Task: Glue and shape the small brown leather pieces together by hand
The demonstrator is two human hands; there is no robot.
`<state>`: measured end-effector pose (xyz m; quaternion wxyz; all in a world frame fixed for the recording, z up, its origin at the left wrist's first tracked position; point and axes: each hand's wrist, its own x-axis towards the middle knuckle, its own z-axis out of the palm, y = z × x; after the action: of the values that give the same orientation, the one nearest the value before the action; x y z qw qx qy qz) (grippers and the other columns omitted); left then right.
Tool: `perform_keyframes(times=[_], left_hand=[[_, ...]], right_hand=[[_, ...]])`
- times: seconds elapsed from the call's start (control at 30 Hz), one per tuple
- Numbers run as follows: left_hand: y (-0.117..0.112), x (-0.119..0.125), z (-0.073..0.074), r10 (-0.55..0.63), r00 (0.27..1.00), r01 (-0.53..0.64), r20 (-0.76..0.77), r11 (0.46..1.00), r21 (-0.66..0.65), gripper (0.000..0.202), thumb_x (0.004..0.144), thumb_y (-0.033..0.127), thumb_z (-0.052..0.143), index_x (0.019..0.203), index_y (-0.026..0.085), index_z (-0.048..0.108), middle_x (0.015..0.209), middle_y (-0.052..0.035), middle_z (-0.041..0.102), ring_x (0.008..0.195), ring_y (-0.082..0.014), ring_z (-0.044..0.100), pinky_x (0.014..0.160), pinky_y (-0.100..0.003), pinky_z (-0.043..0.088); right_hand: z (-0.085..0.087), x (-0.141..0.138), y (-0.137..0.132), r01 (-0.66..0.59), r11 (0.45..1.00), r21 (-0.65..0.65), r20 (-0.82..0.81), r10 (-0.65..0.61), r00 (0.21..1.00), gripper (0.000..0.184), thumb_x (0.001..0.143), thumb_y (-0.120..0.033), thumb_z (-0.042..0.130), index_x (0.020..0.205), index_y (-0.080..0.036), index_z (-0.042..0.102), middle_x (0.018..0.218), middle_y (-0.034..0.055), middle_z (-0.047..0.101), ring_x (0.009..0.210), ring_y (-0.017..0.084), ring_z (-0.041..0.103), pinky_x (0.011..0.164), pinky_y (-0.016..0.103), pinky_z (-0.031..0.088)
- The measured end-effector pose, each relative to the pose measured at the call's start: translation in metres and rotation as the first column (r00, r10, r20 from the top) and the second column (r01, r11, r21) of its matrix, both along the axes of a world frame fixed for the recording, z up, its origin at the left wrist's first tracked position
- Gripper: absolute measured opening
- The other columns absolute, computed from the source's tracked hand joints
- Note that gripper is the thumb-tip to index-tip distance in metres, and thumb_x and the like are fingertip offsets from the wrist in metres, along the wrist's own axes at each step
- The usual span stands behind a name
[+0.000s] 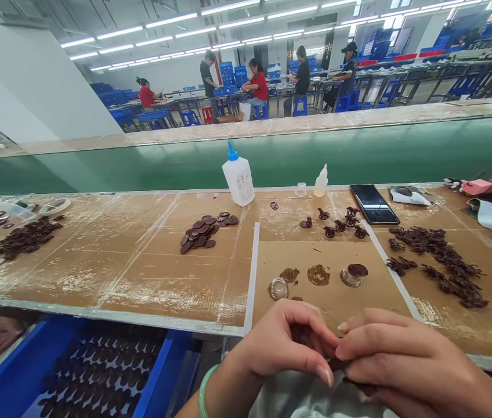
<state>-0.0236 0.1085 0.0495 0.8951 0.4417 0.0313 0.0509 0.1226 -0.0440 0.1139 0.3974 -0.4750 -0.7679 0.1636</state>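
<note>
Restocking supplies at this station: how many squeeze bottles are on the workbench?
2. A large white bottle with a blue nozzle and, to its right, a smaller white bottle both stand near the far edge of the workbench. Others could be hidden outside the view.

The left hand (287,348) and right hand (398,354) meet above the worktop (98,273), pinching a dark brown cut piece (342,367) between them. Just ahead, a small glass cup (278,288) and dark smears sit on a brown card sheet (337,307), with a white squeeze bottle (238,177) and a phone (374,204) farther back.
</note>
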Motion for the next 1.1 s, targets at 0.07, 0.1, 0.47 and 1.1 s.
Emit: perform_keyframes(times=[0.07, 0.1, 0.47, 1.1], left_hand=[[-0.004, 0.002, -0.003, 0.019, 0.996, -0.015, 0.084, 0.999, -0.047, 0.036, 0.052, 0.020, 0.097, 0.084, 0.015, 0.081, 0.080, -0.0045, 0.071, 0.062, -0.0091, 0.067, 0.060, -0.017, 0.056], [-0.005, 0.002, -0.005, 0.041, 0.992, -0.033, 0.117, 0.997, -0.067, 0.037, 0.051, 0.021, 0.097, 0.084, 0.016, 0.081, 0.086, -0.0055, 0.072, 0.065, -0.0102, 0.068, 0.062, -0.018, 0.057], [-0.016, -0.004, -0.013, 0.250, 0.967, -0.249, 0.047, 0.968, -0.038, 0.041, 0.049, 0.035, 0.098, 0.074, 0.016, 0.072, 0.079, -0.0048, 0.076, 0.069, -0.0156, 0.070, 0.064, -0.023, 0.056], [-0.002, -0.013, 0.013, 0.393, 0.909, -0.401, 0.136, 0.741, 0.538, 0.024, 0.066, 0.034, 0.090, 0.076, 0.017, 0.076, 0.072, -0.0067, 0.074, 0.067, -0.0172, 0.066, 0.065, -0.026, 0.051]], right_hand=[[0.000, 0.004, -0.003, -0.060, 0.992, -0.107, -0.109, 0.048, 0.993, 0.012, 0.108, -0.016, 0.052, 0.105, -0.019, 0.063, 0.103, 0.0056, 0.064, 0.099, 0.020, 0.059, 0.087, 0.029, 0.052], [-0.001, 0.006, -0.004, -0.079, 0.986, -0.146, -0.160, 0.056, 0.986, 0.009, 0.106, -0.015, 0.056, 0.104, -0.020, 0.063, 0.103, 0.0042, 0.064, 0.100, 0.020, 0.058, 0.088, 0.029, 0.052], [-0.015, 0.004, 0.000, 0.093, 0.995, -0.040, -0.173, -0.098, 0.980, 0.004, 0.102, -0.025, 0.064, 0.105, -0.027, 0.067, 0.106, 0.0018, 0.066, 0.109, 0.024, 0.056, 0.101, 0.035, 0.046], [-0.020, 0.005, 0.005, 0.107, 0.973, -0.205, -0.291, -0.165, 0.943, 0.010, 0.101, -0.017, 0.061, 0.098, -0.024, 0.066, 0.105, 0.0029, 0.062, 0.102, 0.023, 0.057, 0.091, 0.033, 0.047]])
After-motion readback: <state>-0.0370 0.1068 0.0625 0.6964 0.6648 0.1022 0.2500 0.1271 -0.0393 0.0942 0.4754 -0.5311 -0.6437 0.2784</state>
